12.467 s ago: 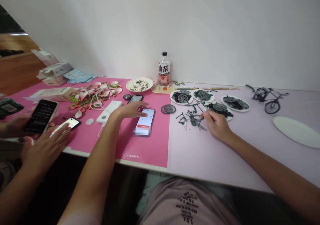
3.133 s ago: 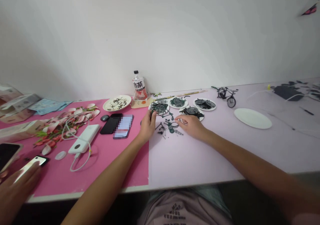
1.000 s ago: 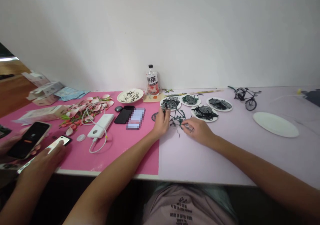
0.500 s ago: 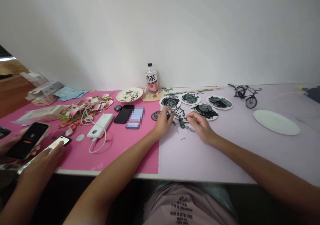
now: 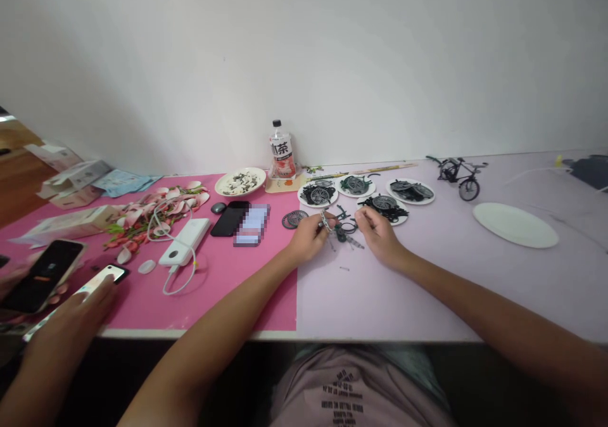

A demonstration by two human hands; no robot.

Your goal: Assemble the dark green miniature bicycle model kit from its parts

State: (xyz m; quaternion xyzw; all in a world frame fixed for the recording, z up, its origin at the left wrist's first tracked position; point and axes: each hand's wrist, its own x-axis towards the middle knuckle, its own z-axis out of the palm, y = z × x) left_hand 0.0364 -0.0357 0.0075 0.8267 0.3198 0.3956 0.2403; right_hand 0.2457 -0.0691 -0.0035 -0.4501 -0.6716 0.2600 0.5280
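Note:
My left hand point(image 5: 310, 237) is closed on a small grey part point(image 5: 325, 220) near the middle of the table. Facing it, my right hand point(image 5: 377, 234) has its fingers pinched together, and what they hold, if anything, is too small to make out. Between the two hands lie small dark bicycle parts point(image 5: 341, 232). Black wheels point(image 5: 295, 218) rest just left of my left hand. Behind my hands, several white plates point(image 5: 304, 204) carry dark wheels and other small parts. An assembled model bicycle point(image 5: 460, 177) stands at the back right.
An oval white plate point(image 5: 515, 225) lies at the right. A bottle point(image 5: 282, 154), a bowl point(image 5: 240, 182), phones point(image 5: 230, 218), a power bank point(image 5: 184, 242) with cable, and pink petals point(image 5: 137, 215) are left. Another person's hands hold phones at the far left.
The view has shifted slightly. The grey part in my left hand now stands more upright, and the curved dark piece beside it no longer shows. My right hand stays pinched.

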